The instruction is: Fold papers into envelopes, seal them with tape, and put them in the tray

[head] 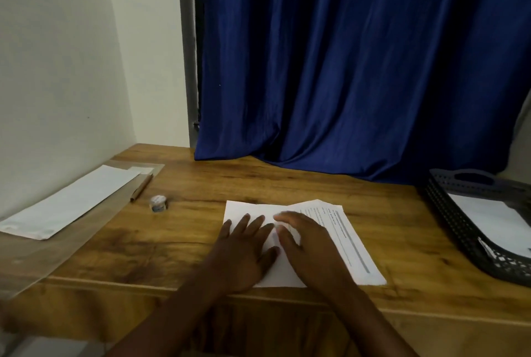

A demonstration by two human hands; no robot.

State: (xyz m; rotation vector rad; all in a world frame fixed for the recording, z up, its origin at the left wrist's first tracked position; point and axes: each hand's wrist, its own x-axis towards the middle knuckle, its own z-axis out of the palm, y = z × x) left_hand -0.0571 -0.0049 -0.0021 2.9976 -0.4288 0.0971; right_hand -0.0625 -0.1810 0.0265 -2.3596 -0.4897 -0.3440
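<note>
Left hand (244, 250) pressing flat, fingers spread, on folded paper (339, 241) near table (201, 184) front edge, right hand (310, 244) resting alongside, fingers straight.

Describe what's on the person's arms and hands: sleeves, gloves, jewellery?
Both forearms are bare as far as the frame shows; no sleeves come into view. The left hand and right hand wear no gloves. No rings, watch or bands show on the fingers or wrists, though the picture is dim and slightly blurred.
</note>
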